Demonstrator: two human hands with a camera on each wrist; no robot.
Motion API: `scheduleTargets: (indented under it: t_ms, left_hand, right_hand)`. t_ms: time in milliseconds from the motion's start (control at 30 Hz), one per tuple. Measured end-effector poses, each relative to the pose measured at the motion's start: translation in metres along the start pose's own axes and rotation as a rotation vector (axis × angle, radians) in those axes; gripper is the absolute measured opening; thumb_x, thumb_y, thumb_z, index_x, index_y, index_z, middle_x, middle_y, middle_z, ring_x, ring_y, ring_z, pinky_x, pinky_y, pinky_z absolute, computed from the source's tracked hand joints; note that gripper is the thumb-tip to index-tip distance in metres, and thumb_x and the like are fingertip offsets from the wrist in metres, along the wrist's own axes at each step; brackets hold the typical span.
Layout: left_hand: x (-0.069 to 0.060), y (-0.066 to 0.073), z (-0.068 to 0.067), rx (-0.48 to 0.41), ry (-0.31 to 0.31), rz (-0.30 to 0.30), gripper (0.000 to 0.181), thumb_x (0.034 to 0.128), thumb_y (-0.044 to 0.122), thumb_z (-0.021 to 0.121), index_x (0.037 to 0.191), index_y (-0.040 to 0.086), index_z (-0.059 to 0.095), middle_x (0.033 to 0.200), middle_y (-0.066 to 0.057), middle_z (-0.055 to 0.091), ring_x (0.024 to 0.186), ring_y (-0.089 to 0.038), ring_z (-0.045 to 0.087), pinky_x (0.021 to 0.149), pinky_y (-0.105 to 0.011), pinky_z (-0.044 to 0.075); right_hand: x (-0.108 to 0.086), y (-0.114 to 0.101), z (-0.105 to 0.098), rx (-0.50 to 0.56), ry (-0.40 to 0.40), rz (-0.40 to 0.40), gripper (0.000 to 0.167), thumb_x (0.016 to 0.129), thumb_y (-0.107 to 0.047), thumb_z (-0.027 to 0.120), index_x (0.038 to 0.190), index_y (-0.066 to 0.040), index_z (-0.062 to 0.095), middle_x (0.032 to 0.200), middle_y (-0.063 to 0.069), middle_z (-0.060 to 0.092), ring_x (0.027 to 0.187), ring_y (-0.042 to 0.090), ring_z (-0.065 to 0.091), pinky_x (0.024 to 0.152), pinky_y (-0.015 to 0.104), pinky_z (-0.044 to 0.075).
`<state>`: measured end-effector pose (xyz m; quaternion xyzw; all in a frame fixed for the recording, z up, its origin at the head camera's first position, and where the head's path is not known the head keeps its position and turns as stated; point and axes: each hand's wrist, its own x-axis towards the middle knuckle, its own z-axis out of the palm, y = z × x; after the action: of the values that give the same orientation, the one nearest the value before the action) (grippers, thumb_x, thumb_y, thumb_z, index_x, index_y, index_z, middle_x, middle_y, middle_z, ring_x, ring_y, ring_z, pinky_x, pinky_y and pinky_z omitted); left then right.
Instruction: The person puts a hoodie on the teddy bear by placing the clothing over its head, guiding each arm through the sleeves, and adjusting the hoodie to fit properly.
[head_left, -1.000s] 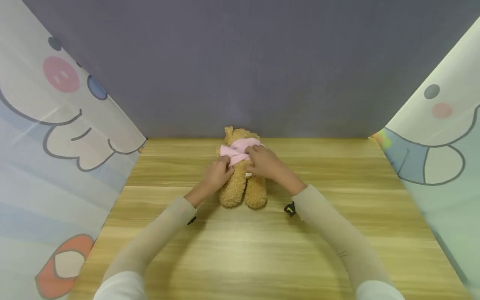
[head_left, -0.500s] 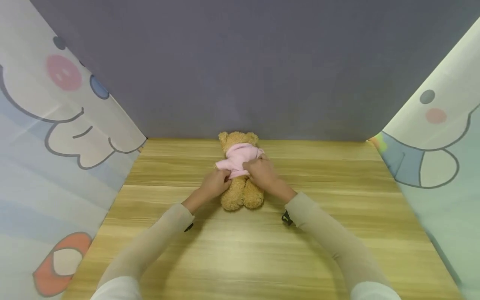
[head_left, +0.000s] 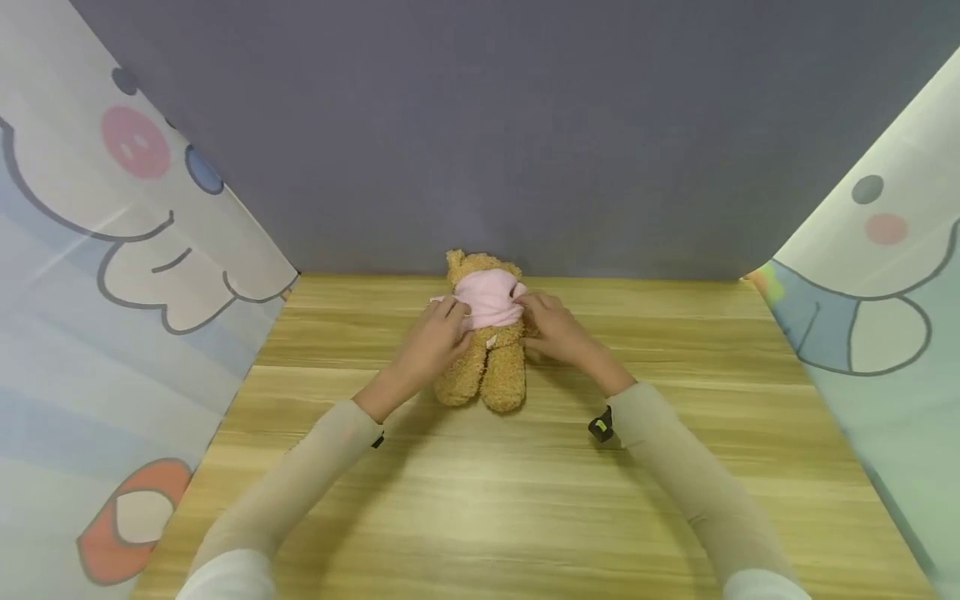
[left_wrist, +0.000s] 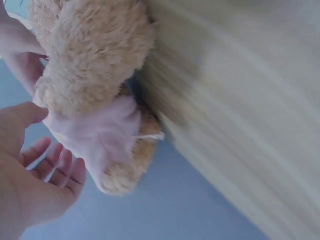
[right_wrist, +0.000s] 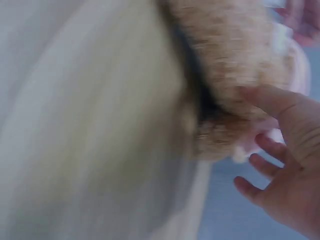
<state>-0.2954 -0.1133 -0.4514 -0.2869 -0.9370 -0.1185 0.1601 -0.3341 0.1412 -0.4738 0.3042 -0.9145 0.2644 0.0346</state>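
A brown plush teddy bear [head_left: 504, 379] lies on the wooden table against the grey back panel, legs toward me. It wears a pink shirt [head_left: 489, 297], and a small white tag [head_left: 491, 342] shows below the hem. My left hand [head_left: 433, 337] is at the bear's left side, over the shirt's edge. In the left wrist view, its thumb [left_wrist: 34, 113] touches the bear and the fingers curve loosely around nothing. At the opposite side is my right hand [head_left: 558, 329]; in the blurred right wrist view its thumb [right_wrist: 267, 100] rests against the fur, its visible fingers spread.
The wooden table [head_left: 480, 517] ends at the grey panel [head_left: 480, 133] behind the bear. Cartoon-printed curtains stand on both sides, the left curtain [head_left: 67, 333] and the right curtain [head_left: 900, 333]. Black straps show under both cuffs.
The shirt's hem, lower half a second ago, sits higher and uncovers the tag. Both hands have moved up along the bear and apart, and their fingers have loosened.
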Motion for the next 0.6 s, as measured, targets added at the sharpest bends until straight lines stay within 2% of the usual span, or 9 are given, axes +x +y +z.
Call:
scheduleTargets:
  t_ms: [67,133,233,367,500,600]
  left_hand:
    - [0.013,0.006,0.001,0.061,-0.022,0.077,0.032,0.0991,0.024,0.067,0.123,0.004,0.061,0.115,-0.009,0.058,0.102,-0.028,0.056,0.092,-0.039,0.05]
    - [0.024,0.013,0.004,0.115,-0.066,0.096,0.037,0.1002,0.032,0.065,0.127,0.007,0.061,0.119,-0.007,0.057,0.107,-0.027,0.054,0.092,-0.039,0.05]
    - [0.039,0.023,0.008,0.194,-0.154,0.03,0.046,0.0981,0.042,0.067,0.131,0.011,0.06,0.12,-0.005,0.053,0.107,-0.029,0.05,0.086,-0.043,0.049]
    - [0.052,0.034,0.011,0.285,-0.261,-0.092,0.056,0.0942,0.049,0.069,0.136,0.013,0.057,0.121,-0.006,0.051,0.11,-0.035,0.049,0.085,-0.052,0.051]
    - [0.055,0.035,0.016,0.275,-0.295,-0.147,0.054,0.0964,0.045,0.067,0.136,0.011,0.056,0.124,-0.008,0.051,0.112,-0.041,0.051,0.084,-0.059,0.053]
    - [0.052,0.031,0.019,0.251,-0.28,-0.139,0.05,0.0985,0.042,0.065,0.132,0.006,0.057,0.123,-0.011,0.052,0.108,-0.04,0.052,0.079,-0.055,0.055]
  right_hand:
    - [0.0,0.005,0.003,-0.007,-0.026,0.001,0.075,0.088,-0.015,0.079,0.149,-0.003,0.038,0.149,0.024,0.044,0.138,0.042,0.041,0.117,0.056,0.031]
    - [0.001,0.007,0.008,0.001,-0.028,-0.014,0.073,0.092,-0.02,0.077,0.15,-0.003,0.037,0.149,0.024,0.045,0.138,0.041,0.043,0.116,0.056,0.033]
    - [0.004,0.006,0.014,0.006,0.008,-0.031,0.067,0.093,-0.028,0.075,0.147,-0.007,0.042,0.144,0.02,0.051,0.133,0.038,0.048,0.112,0.056,0.039]
    - [0.009,0.004,0.017,-0.004,0.051,-0.043,0.059,0.092,-0.029,0.076,0.141,-0.01,0.049,0.131,0.016,0.058,0.12,0.035,0.056,0.098,0.055,0.047]
    - [0.013,0.001,0.021,-0.049,0.041,-0.023,0.061,0.092,-0.028,0.077,0.143,-0.011,0.048,0.131,0.017,0.057,0.12,0.037,0.055,0.092,0.057,0.049]
    - [0.017,-0.004,0.027,-0.106,0.022,0.005,0.064,0.092,-0.031,0.077,0.145,-0.012,0.047,0.141,0.019,0.05,0.129,0.04,0.049,0.096,0.061,0.048]
